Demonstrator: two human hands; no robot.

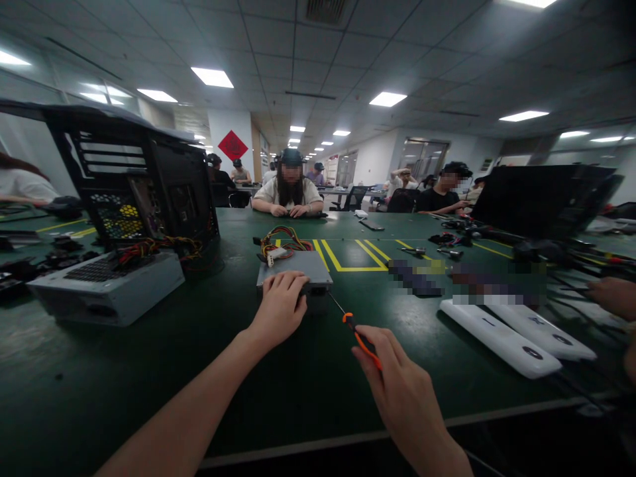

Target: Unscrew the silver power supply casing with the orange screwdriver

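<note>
A grey metal computer power supply (pixel 311 264) lies on the green table in front of me, its bundle of coloured wires and a white connector (pixel 275 256) at the back. My left hand (pixel 282 306) is closed over its near left edge, fingers on top and thumb down by the front face. In my right hand (pixel 405 381) is a screwdriver with an orange and black handle (pixel 366 343). Its thin shaft points up and left, and the tip meets the near right corner of the power supply. Whether a screw sits under the tip is too small to tell.
To the left stand a second power supply (pixel 119 285) and an open black computer case (pixel 144 179). White elongated devices (pixel 501 338), a phone (pixel 372 226) and a black monitor (pixel 536 195) are on the right. Another person's hand (pixel 613 298) shows at the right edge; a person (pixel 288 189) sits opposite.
</note>
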